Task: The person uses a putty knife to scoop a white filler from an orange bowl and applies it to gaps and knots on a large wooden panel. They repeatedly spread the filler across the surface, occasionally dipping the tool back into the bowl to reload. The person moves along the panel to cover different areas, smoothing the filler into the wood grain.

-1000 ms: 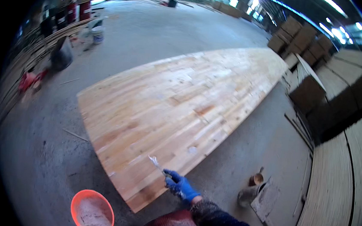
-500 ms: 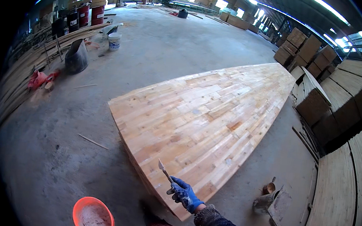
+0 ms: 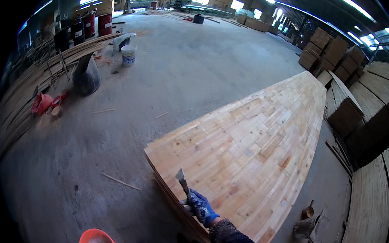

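My right hand [image 3: 201,208], in a blue glove smeared with pale paste, is closed round the handle of a putty knife [image 3: 182,181]. Its flat blade points up and away from me, over the near left part of a large wooden panel [image 3: 243,144] made of many glued strips. Whether the blade touches the wood, I cannot tell. An orange bucket [image 3: 83,240] with pale paste inside stands on the floor at the lower left, cut off by the picture's edge. Of my left hand nothing shows.
Tall stacks of boards [image 3: 375,193] line the right side. Between them and the panel sit a dirty container [image 3: 304,229] and a small brown pot [image 3: 308,212]. To the left lie long timber strips [image 3: 36,80], a dark cut-open drum [image 3: 86,77] and a white bucket [image 3: 128,55]. A thin stick [image 3: 121,181] lies nearby.
The view has shifted, so the panel now sits further right and the orange bucket lower. My right hand with the putty knife is now nearer the panel's left edge.
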The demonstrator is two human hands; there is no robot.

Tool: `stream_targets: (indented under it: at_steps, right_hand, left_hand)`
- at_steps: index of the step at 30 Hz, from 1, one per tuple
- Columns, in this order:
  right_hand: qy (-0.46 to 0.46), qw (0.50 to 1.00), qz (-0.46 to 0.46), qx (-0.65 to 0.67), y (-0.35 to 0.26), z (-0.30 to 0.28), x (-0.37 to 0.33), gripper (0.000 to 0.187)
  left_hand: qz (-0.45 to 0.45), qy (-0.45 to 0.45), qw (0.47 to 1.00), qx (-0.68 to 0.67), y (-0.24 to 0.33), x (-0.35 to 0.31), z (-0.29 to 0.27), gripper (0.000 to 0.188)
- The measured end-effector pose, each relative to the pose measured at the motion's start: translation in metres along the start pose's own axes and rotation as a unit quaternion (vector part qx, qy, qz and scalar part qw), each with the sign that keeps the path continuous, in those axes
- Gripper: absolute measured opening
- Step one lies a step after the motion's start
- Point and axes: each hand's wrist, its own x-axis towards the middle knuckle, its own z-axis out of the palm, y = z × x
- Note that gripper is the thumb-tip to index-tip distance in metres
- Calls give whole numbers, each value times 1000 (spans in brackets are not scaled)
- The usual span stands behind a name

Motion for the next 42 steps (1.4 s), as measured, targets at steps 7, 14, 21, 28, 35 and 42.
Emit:
stream_targets:
  at_steps: [7,14,21,28,35,42]
  right_hand:
    - [140,981,20,136,9,79,117,29]
    - [231,940,-31,248,19,145,140,37]
    - [266,917,-14,296,18,172,207,33]
    - [255,957,-51,131,4,196,297,43]
    - [332,943,25,20,-25,224,359,49]
    - [419,904,36,-72,4,234,405,44]
  left_hand:
    - [20,-37,998,41,118,99,-107,16]
    - [16,-62,984,165,252,177,-111,24]
    - [-22,-77,968,236,335,270,-60,25]
    - [-64,-98,966,230,376,343,-37,21]
    - [-112,-142,945,271,437,428,-40,23]
    - [-89,-163,923,337,517,520,-52,28]
